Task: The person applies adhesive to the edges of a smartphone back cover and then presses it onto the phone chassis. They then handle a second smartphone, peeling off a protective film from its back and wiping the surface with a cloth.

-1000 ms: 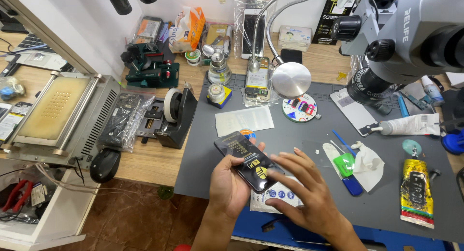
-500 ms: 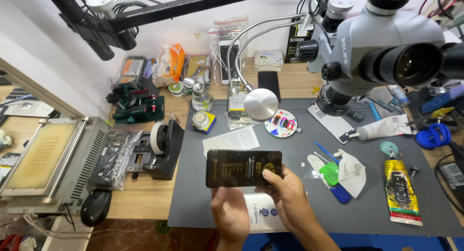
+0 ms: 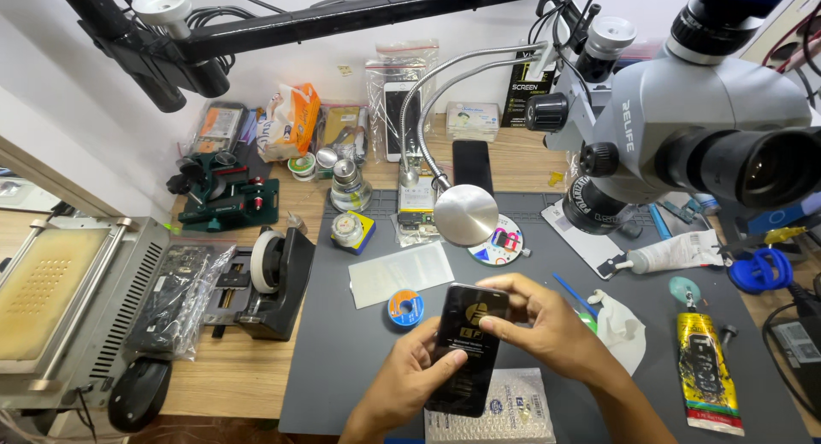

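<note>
While gripped by hands (image 3: 479, 350), phone (image 3: 466, 346)

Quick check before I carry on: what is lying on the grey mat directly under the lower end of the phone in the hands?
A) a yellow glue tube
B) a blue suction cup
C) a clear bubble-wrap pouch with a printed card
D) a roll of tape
C: the black phone, held by the left hand and right hand, has its lower end over a bubble-wrap pouch on the grey mat.

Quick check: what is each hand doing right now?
Left hand: closed on the black phone, gripping its lower left edge.
Right hand: closed on the same phone, fingers pinching its upper right edge.
</note>
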